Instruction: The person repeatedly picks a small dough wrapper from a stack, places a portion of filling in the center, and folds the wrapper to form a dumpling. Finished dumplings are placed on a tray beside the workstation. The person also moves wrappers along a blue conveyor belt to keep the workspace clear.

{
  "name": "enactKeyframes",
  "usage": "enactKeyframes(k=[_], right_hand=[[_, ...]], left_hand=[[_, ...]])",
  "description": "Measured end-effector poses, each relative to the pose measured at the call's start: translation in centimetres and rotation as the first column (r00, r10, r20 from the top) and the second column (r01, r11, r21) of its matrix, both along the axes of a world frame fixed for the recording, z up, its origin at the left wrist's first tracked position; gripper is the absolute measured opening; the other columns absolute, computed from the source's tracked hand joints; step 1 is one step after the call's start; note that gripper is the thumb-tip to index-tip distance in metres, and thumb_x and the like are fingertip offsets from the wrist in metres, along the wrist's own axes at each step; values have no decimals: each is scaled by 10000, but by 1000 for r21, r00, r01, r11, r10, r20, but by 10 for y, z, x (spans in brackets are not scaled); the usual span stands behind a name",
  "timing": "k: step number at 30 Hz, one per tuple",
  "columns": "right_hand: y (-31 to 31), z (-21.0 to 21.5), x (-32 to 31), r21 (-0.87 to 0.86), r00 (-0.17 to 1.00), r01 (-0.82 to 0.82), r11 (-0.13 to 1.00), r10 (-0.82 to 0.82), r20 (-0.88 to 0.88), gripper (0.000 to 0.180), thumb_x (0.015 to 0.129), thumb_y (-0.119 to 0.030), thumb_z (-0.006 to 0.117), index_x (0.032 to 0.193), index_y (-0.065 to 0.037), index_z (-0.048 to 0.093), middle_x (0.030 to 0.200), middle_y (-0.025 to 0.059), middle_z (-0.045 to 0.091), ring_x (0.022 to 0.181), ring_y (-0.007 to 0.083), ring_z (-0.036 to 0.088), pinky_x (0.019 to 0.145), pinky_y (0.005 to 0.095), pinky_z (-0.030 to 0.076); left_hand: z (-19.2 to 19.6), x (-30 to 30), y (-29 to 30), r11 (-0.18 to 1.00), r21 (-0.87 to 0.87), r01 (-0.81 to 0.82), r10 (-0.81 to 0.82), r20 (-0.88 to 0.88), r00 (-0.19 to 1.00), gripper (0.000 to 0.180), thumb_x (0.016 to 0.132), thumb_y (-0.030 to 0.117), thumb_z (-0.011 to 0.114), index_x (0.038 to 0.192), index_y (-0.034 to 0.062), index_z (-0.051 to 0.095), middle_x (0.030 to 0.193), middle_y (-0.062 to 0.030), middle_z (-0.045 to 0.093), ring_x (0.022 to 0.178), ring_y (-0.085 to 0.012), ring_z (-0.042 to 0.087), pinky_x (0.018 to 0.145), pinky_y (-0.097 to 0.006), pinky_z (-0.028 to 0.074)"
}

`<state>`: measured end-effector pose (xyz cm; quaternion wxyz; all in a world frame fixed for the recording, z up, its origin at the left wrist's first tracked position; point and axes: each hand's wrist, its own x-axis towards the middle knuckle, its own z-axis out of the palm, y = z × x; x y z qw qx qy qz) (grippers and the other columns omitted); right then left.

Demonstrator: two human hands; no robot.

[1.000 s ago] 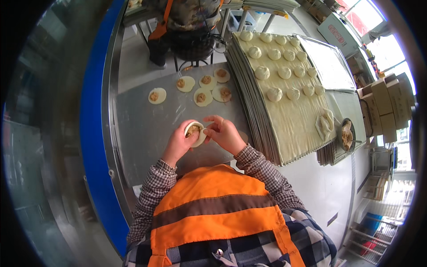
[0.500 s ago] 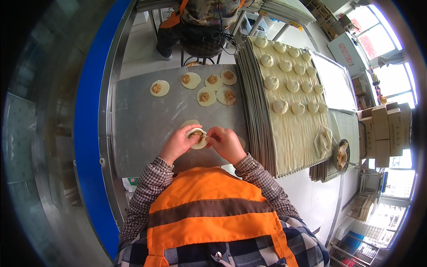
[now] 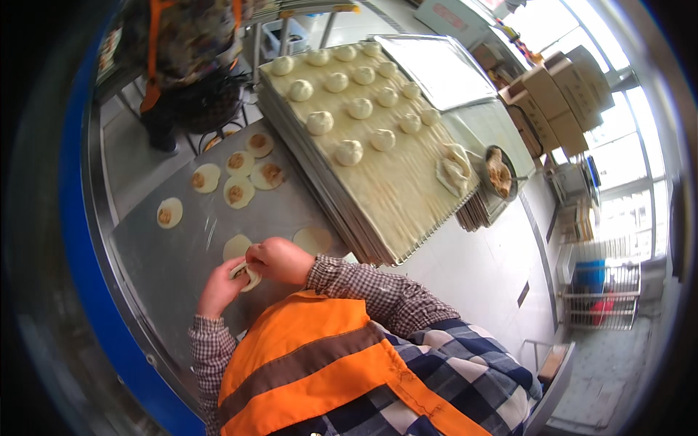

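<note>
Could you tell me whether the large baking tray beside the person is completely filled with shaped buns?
No, the pale round dough buns cover only the far part of the large metal baking tray.

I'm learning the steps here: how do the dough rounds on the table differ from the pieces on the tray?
The rounds lie flat and open, brown filling showing in the middle; the buns are closed, plump balls with no filling showing. The rounds sit on bare metal table, loosely scattered; the buns stand in rows on a tray. Both are pale dough.

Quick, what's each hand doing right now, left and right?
Left hand: cupped under the filled dough round, holding it.
Right hand: fingers closed, pinching the same dough round's edge.
</note>
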<state>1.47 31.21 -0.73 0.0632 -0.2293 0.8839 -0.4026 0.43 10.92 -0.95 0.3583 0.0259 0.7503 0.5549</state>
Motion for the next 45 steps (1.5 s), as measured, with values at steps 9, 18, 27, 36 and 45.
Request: enactKeyframes(k=[9,18,27,36,45], right_hand=[[12,7,7,-239,909,249,939,-142,391,151,832,-107,645,932,0,610,774,118,665,640,196,653,601,322,503],[14,6,15,-203,971,202,958,-168,169,200,794,-124,641,946,6,629,765,169,653,721,346,640,654,387,518],[9,4,14,-494,789,492,717,-127,601,144,836,-59,629,942,36,608,746,125,673,633,179,664,573,312,504],[-5,10,13,-561,897,409,719,-203,393,117,797,-51,667,894,-5,621,744,124,633,650,252,637,605,332,511],[-1,16,18,-563,877,376,736,-85,474,167,830,-27,665,981,31,626,765,49,638,664,105,607,614,250,497]], left_hand=[[-12,13,21,904,306,-298,281,101,954,229,948,167,517,1150,70,560,813,-6,590,569,-56,502,460,-199,367],[-3,4,26,998,52,37,-38,10,999,316,927,139,432,1209,46,540,812,-28,614,530,-79,541,432,-210,373],[-22,17,33,706,583,-402,397,144,907,503,1003,442,400,1267,24,493,1159,-85,581,1019,-186,587,827,-304,486],[-30,21,35,642,562,-521,539,152,828,538,992,554,331,1045,86,590,821,-11,596,623,-81,542,465,-220,388],[-12,18,23,774,455,-441,346,280,896,674,949,641,325,1041,40,617,757,-13,589,559,-67,521,399,-204,343]])
